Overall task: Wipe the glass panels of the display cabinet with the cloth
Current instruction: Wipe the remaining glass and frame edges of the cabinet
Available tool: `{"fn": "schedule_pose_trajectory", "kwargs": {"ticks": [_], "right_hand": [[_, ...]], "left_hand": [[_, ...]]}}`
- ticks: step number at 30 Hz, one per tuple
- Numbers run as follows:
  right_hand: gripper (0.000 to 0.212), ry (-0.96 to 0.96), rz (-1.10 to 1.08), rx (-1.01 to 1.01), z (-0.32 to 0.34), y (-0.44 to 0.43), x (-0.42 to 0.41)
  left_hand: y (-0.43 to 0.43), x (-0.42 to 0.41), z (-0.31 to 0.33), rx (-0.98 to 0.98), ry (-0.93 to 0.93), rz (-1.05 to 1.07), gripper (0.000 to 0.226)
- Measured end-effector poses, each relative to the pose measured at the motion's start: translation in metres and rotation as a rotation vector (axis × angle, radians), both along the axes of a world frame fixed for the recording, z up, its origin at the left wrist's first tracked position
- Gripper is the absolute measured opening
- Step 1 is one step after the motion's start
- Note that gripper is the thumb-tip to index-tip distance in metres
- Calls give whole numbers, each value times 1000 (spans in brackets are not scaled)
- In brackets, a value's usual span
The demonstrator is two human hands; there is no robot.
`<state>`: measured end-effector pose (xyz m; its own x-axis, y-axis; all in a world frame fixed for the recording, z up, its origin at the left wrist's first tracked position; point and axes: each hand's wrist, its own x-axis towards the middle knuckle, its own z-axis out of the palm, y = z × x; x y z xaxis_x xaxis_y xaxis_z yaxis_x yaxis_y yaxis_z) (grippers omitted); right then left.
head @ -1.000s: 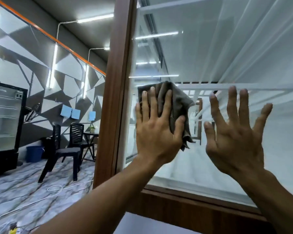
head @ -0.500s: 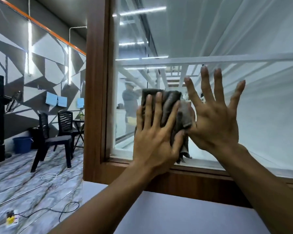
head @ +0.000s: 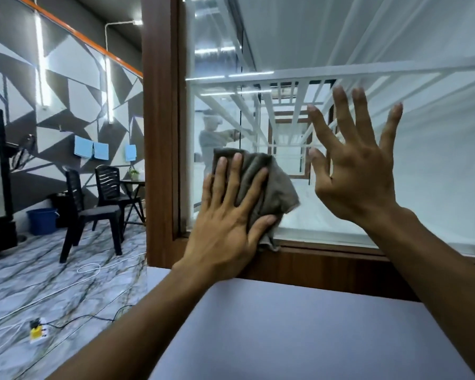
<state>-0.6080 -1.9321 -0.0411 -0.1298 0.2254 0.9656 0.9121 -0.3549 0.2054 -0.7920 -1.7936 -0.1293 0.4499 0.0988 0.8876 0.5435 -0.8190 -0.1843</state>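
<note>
The left hand (head: 225, 223) is pressing a cloth (head: 266, 182) against the glass panel (head: 422, 160), its fingers straight and slightly spread, pointing to twelve o'clock, and its thumb stretching toward two o'clock across the cloth's lower fold. The cloth is sitting in the pane's seven o'clock corner, just beside the upright wooden frame (head: 159, 133) at nine o'clock, and its hanging tail is touching the wooden bottom rail (head: 327, 264) at six o'clock. That is leaving the cloth room on the glass only toward twelve and three o'clock. It is grey-brown, soft and bunched into folds, with its long axis running from eleven o'clock down to five o'clock. The right hand (head: 359, 171) is spreading wide open at the cloth's three o'clock, apart from it and holding nothing, with its fingers fanning toward twelve; whether its palm is touching the pane cannot be told. The glass is smooth and is reflecting ceiling lights and white bars. A flat, pale, matte ledge (head: 299, 333) is lying under both forearms. At nine o'clock, black plastic chairs (head: 93, 212) and a blue bucket (head: 41, 220) are standing on a marbled floor (head: 52, 283).
</note>
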Motion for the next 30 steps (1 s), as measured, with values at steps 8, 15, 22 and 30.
{"fn": "schedule_pose_trajectory", "kwargs": {"ticks": [8,15,22,30], "right_hand": [[69,-20,108,-95,-68,-30,18],[70,42,6,-127,-82,-51,29],[73,42,-36,-160,-81,-55,34],[69,105,-148,-92,-70,-76,57]], "left_hand": [[-24,27,-13,-156,-161,6,79],[-19,28,-6,82,-22,-55,76],[-61,70,-8,-32,-58,-54,78],[-60,64,0,97,-15,-100,74]]}}
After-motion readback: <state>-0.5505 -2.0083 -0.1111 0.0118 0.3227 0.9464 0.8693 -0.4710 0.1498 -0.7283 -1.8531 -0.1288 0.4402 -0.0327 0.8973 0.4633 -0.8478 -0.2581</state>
